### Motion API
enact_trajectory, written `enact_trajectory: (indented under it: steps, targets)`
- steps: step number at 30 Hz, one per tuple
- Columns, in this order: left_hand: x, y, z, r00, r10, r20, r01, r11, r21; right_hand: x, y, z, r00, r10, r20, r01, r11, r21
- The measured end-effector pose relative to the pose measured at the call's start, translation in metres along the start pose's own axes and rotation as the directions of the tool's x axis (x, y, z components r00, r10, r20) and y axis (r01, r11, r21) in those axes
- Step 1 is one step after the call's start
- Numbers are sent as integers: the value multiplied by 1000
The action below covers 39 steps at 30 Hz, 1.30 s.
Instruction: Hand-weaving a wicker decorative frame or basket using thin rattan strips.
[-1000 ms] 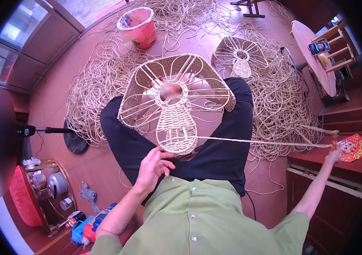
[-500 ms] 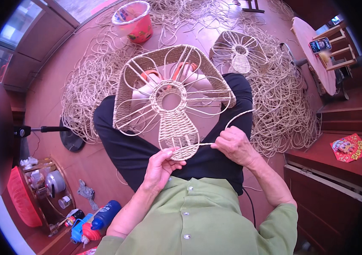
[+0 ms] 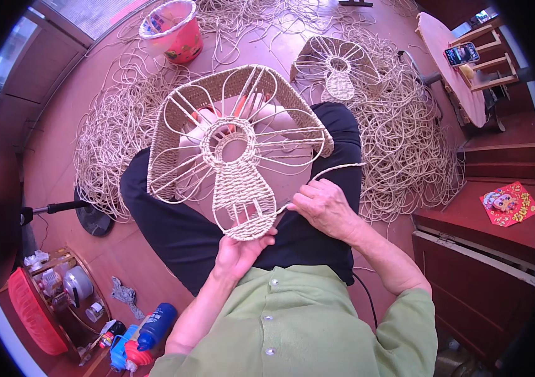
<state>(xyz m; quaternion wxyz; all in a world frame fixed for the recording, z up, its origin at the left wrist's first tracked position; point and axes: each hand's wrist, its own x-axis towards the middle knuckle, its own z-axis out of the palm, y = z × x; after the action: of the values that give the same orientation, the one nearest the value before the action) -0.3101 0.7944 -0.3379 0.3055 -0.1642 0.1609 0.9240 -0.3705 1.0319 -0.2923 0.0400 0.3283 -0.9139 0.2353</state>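
Pinching the pale cord [image 3: 343, 166] between thumb and curled fingers, the right hand [image 3: 323, 206] is closed snugly, just off the lower right edge of the woven piece [image 3: 239, 185]. A short run of cord links that edge to the fingertips, and the loose end pokes out beyond the knuckles toward the right knee. Over to the left hand [image 3: 239, 252], and it's cupped palm up, fingers bent around the rounded lower tip, holding the woven piece out over the lap, between the knees.

So how far along are we? The ring [image 3: 248, 142] looks done, wrapped tight, and the neck below it is packed with close rows. The bottom band [image 3: 252, 228] is filled too. What's left, by my reading, is that gap between neck and band, where bare uprights show with open slots between them. The loops fanning out to the woven wall [image 3: 308, 122] are bare as well; whether they stay that way, I can't tell.

Farther out, a second woven piece [image 3: 341, 83] sits beyond the right knee, its neck looking fully closed. Heaps of cord [image 3: 405, 151] sprawl on both sides, and a pink bucket [image 3: 183, 44] stands up beyond the left one.
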Motion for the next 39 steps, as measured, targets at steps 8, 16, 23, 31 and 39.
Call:
enact_trajectory:
  steps: [8,16,23,31,39]
  targets:
    - [51,0,1,991,-12,135,-60,854,517,8,-2,19,992,117,43,-122,984,132]
    - [27,3,5,956,283,-79,-186,789,586,17,-34,-8,979,113,-169,-78,976,204]
    - [28,1,10,948,318,17,-294,854,430,45,-54,-21,991,113,72,-114,994,-1]
    - [-4,15,20,971,238,-25,-231,961,155,36,-36,-2,746,475,467,-575,104,812]
    - [-3,18,19,976,203,81,-176,950,-258,-26,-12,-100,794,601,89,192,-388,902]
